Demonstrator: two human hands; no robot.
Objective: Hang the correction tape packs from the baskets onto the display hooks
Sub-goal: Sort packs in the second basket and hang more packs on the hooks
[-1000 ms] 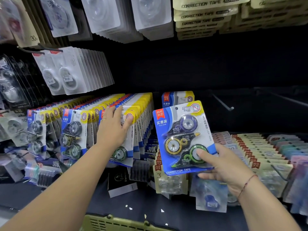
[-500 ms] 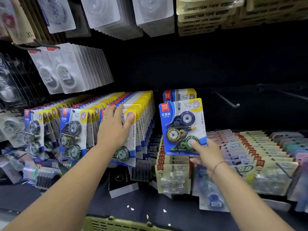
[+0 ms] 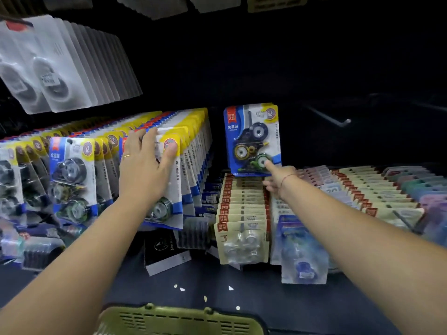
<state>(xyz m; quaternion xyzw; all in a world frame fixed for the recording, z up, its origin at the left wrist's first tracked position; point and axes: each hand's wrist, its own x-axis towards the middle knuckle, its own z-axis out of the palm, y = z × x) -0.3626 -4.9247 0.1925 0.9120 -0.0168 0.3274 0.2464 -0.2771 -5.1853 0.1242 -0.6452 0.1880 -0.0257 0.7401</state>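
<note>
My right hand (image 3: 278, 177) reaches far in and pinches the lower right corner of a blue correction tape pack (image 3: 251, 131), thumb on its green tape. The pack stands upright at the back of the hook row, above beige packs, and a dark hook rod shows at its top hole. My left hand (image 3: 145, 170) grips the front pack (image 3: 169, 189) of the long blue-and-yellow row on the neighbouring hook, fingers over its top edge and thumb on its yellow corner. The rim of an olive basket (image 3: 179, 317) shows at the bottom edge; its contents are hidden.
A bare metal hook (image 3: 326, 116) juts out at the right against the dark back panel. Rows of beige and pastel packs (image 3: 362, 189) fill the right side. White blister packs (image 3: 60, 68) hang upper left. A black box (image 3: 164, 252) lies on the shelf floor.
My right hand has carried the blue pack away from me and deeper onto the hook row. My left hand stays on the front pack of the neighbouring row. The camera has moved closer.
</note>
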